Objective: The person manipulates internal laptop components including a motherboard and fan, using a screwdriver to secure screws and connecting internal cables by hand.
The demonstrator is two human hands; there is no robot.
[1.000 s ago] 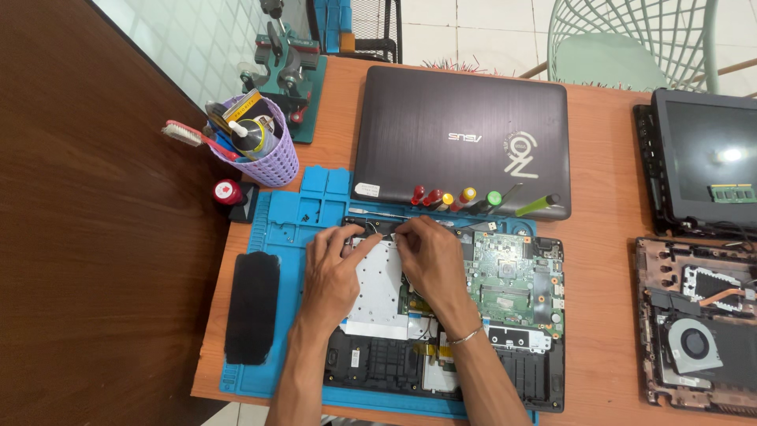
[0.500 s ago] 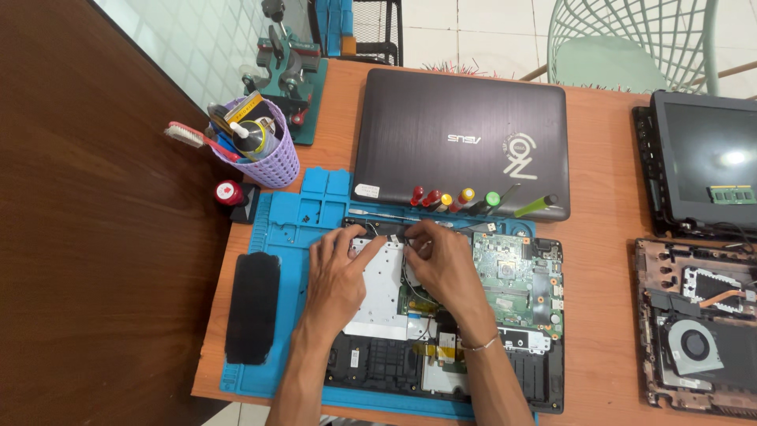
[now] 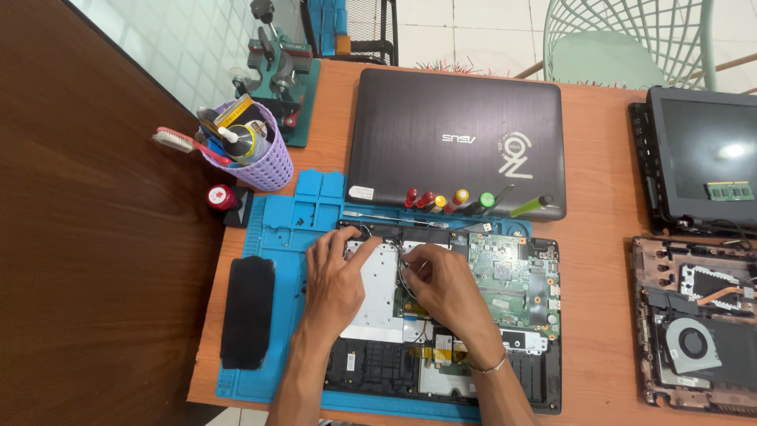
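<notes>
An opened laptop base [image 3: 544, 371] lies on a blue repair mat [image 3: 276, 229], showing a green circuit board [image 3: 509, 280] and a silver metal plate [image 3: 382, 296]. My left hand [image 3: 335, 280] rests flat on the plate's left part, fingers near the top edge. My right hand [image 3: 445, 288] sits at the seam between plate and board, fingertips pinched on a thin black cable [image 3: 406, 272] that loops under them. A bracelet circles my right wrist.
A closed dark laptop [image 3: 453, 150] lies behind the mat with several coloured-handle screwdrivers [image 3: 449, 201] along its front edge. A purple tool cup [image 3: 252, 158] and green vise [image 3: 280, 75] stand back left, a black pad [image 3: 247, 312] left. Two more dismantled laptops [image 3: 694, 315] lie right.
Both hands have slid slightly toward me along the plate. My right fingers have closed on the black cable near the board's edge.
</notes>
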